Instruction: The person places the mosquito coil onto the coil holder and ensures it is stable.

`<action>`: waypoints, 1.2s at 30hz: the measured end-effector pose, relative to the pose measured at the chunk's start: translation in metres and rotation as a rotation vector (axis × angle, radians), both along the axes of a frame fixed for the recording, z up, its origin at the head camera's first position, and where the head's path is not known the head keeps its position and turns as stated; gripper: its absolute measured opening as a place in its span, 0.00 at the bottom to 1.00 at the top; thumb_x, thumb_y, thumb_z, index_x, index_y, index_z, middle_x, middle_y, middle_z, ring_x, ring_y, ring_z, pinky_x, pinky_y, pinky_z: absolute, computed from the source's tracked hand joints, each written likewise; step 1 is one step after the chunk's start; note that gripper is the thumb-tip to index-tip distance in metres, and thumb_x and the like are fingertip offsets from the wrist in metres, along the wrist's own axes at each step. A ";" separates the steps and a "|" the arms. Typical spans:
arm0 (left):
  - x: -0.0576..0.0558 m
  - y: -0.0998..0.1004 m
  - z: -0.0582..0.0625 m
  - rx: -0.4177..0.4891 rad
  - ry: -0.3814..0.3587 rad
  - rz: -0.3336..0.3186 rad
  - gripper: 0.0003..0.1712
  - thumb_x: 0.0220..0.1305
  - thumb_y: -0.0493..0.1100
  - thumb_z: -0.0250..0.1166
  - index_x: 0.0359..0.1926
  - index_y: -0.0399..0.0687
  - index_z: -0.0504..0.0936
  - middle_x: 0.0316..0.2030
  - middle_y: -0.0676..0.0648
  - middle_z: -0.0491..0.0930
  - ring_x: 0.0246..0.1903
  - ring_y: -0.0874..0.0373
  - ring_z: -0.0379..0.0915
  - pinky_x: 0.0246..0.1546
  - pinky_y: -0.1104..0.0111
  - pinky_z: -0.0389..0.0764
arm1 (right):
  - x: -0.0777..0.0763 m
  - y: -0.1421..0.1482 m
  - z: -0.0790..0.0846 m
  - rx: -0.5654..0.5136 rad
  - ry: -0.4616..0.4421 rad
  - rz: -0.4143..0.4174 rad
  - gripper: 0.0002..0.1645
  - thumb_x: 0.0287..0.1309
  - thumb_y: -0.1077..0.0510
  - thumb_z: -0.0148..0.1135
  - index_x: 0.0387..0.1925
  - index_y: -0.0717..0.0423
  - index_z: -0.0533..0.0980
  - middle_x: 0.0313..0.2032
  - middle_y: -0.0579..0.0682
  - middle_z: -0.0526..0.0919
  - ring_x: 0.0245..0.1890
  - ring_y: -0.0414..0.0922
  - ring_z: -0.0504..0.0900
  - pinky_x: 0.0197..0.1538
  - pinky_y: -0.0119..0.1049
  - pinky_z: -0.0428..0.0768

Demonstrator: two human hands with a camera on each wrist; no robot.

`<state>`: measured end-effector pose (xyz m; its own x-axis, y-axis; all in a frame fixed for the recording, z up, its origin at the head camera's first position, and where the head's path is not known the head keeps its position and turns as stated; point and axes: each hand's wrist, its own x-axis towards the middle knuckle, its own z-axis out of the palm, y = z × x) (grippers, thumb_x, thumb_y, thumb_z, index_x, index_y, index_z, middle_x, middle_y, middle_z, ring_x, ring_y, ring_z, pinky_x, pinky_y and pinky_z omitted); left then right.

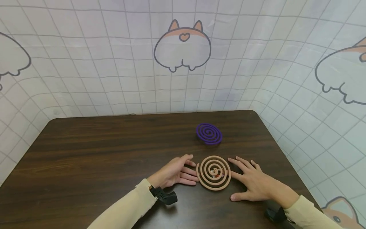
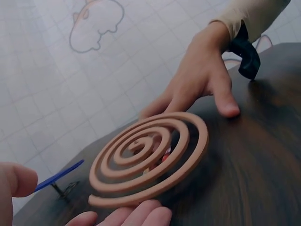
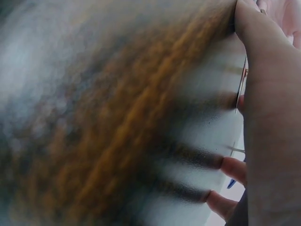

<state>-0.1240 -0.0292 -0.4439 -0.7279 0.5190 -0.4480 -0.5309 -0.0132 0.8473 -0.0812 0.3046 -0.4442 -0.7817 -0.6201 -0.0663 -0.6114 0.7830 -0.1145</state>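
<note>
A tan mosquito coil [image 1: 213,172] sits raised over the table between the two hands. Through its gaps shows a small red-and-white thing [image 2: 165,154] underneath, mostly hidden. My left hand [image 1: 178,172] lies with the palm turned toward the coil, its loosely extended fingertips right at the coil's left edge. On the other side my right hand [image 1: 253,183] spreads over the table, palm down, one fingertip reaching the coil's right edge. Neither hand grips it. In the right wrist view, the forearm and blurred tabletop hide most of the work.
Farther back on the table [image 1: 85,152] stands a purple coil [image 1: 209,133], tilted on a thin metal stand [image 2: 66,189]. A white grid-patterned curtain [image 1: 114,63] with cartoon animals surrounds the table's back and sides. Dark wrist straps [image 1: 163,195] sit on both arms.
</note>
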 end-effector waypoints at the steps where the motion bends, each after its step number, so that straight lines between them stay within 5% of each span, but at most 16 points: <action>1: 0.000 -0.002 0.000 -0.002 -0.002 -0.006 0.36 0.77 0.61 0.53 0.64 0.32 0.71 0.51 0.29 0.86 0.47 0.41 0.89 0.49 0.52 0.90 | 0.000 0.001 0.000 -0.003 0.003 0.001 0.52 0.57 0.16 0.55 0.78 0.29 0.62 0.80 0.54 0.56 0.78 0.65 0.58 0.63 0.80 0.67; 13: 0.004 -0.023 -0.004 0.014 -0.004 -0.031 0.36 0.78 0.60 0.52 0.65 0.31 0.71 0.51 0.32 0.87 0.45 0.46 0.90 0.50 0.54 0.90 | 0.008 0.012 -0.006 -0.008 0.040 0.018 0.51 0.57 0.18 0.58 0.77 0.30 0.64 0.79 0.55 0.57 0.77 0.65 0.60 0.61 0.78 0.68; 36: 0.001 -0.059 -0.005 -0.026 0.047 0.029 0.33 0.77 0.58 0.57 0.63 0.32 0.72 0.46 0.41 0.87 0.42 0.51 0.90 0.48 0.59 0.90 | 0.008 0.030 -0.016 -0.033 0.123 0.010 0.49 0.57 0.22 0.63 0.76 0.31 0.66 0.79 0.53 0.61 0.76 0.62 0.61 0.60 0.72 0.70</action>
<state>-0.1228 -0.0879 -0.4488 -0.7630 0.4865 -0.4257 -0.4901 -0.0060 0.8716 -0.0734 0.3349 -0.4607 -0.7764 -0.6282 0.0507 -0.6302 0.7738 -0.0639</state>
